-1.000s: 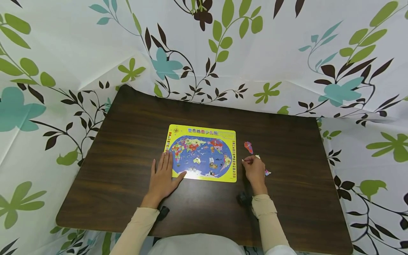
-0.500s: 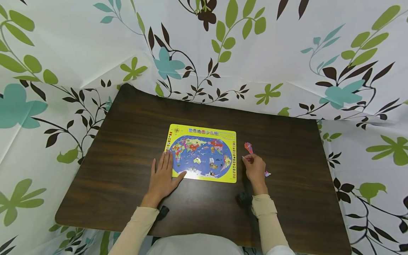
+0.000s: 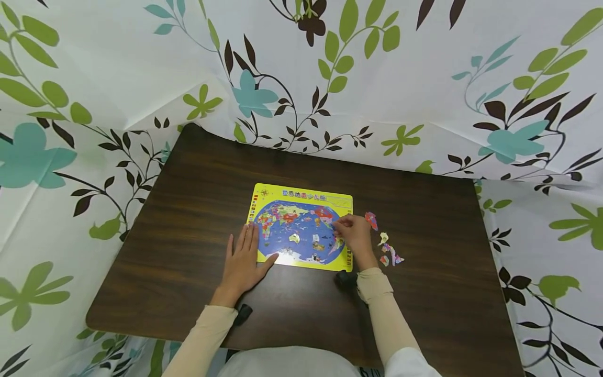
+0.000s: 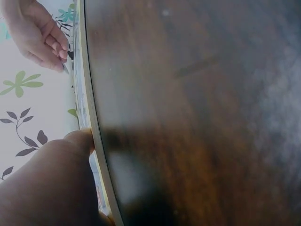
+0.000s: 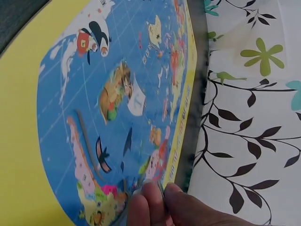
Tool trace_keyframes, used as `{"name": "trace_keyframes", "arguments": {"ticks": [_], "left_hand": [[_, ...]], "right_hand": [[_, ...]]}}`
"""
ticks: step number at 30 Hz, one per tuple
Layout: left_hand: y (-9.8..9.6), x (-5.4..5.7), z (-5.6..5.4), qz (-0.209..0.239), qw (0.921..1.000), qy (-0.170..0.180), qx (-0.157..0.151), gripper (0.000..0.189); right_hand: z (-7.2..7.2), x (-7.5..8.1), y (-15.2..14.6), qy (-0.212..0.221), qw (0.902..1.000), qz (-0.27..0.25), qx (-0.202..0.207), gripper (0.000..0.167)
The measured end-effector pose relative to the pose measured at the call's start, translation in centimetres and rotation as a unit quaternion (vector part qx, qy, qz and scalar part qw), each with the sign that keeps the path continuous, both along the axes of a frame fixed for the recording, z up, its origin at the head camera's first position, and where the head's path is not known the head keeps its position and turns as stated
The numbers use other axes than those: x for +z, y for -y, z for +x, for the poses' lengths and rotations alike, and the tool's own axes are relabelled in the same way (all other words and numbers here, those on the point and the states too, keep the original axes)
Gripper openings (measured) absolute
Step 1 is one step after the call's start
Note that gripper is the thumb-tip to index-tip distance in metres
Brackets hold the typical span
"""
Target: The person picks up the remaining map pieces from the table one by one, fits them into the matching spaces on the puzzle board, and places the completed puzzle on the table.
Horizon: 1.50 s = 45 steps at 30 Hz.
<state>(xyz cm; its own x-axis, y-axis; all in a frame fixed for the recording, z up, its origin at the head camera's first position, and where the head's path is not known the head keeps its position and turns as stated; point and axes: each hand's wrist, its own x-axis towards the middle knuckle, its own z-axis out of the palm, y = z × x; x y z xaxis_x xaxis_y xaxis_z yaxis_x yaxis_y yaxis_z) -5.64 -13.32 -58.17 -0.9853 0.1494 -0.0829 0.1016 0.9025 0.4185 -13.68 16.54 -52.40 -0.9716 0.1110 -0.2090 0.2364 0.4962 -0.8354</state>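
Possibly, the thin, half-hidden piece (image 4: 66, 69) the right hand (image 3: 356, 235) pinches over the right side of the yellow-bordered, blue world-map board (image 3: 337, 201) could catch if lowered tilted, the straight-fingered left hand (image 3: 242, 263) resting on its left edge.

World map puzzle board (image 3: 278, 235): smooth printed face, glossy, with a bright glare near its lower edge
Board edge (image 4: 104, 174): pale and matt, wood or card, cannot tell which
Tabletop (image 3: 198, 209): dark wood grain, smooth, with a soft sheen
Loose map pieces (image 3: 371, 221): printed faces, finish too small to tell
Floral backdrop (image 3: 400, 63): smooth, lightly creased sheeting
Sleeves (image 3: 207, 335): matt beige cloth, wrinkled
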Motion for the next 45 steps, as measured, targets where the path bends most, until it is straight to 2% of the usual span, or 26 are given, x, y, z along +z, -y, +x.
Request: {"name": "trace_keyframes", "arguments": {"ticks": [2, 8, 16, 23, 29, 37, 45], "left_hand": [[-0.1, 0.0, 0.0, 0.000, 1.0000, -0.001, -0.002, 0.101], [-0.1, 0.4, -0.2, -0.002, 0.9999, -0.014, -0.004, 0.100], [-0.1, 0.3, -0.1, -0.008, 0.9999, -0.006, -0.005, 0.101], [-0.2, 0.2, 0.0, -0.007, 1.0000, -0.002, -0.004, 0.100], [-0.3, 0.1, 0.0, 0.003, 0.9999, -0.014, -0.001, 0.099], [-0.3, 0.0, -0.1, 0.012, 0.9996, -0.026, 0.003, 0.099], [-0.2, 0.4, -0.1, 0.006, 1.0000, -0.003, 0.006, 0.100]], "right_hand": [[-0.1, -0.1, 0.1, 0.008, 0.9999, -0.007, -0.002, 0.018], [-0.4, 0.2, 0.4, 0.039, 0.9990, 0.019, 0.005, 0.020], [-0.4, 0.4, 0.9, 0.047, 0.9982, 0.038, 0.002, 0.019], [-0.4, -0.2, 1.2, 0.032, 0.9977, 0.058, 0.012, 0.020], [-0.4, -0.5, 1.4, 0.031, 0.9966, 0.074, 0.016, 0.021], [0.0, -0.8, 1.6, 0.000, 0.9927, 0.115, 0.035, 0.017], [0.3, -0.9, 1.9, -0.038, 0.9865, 0.151, 0.050, 0.016]]}}
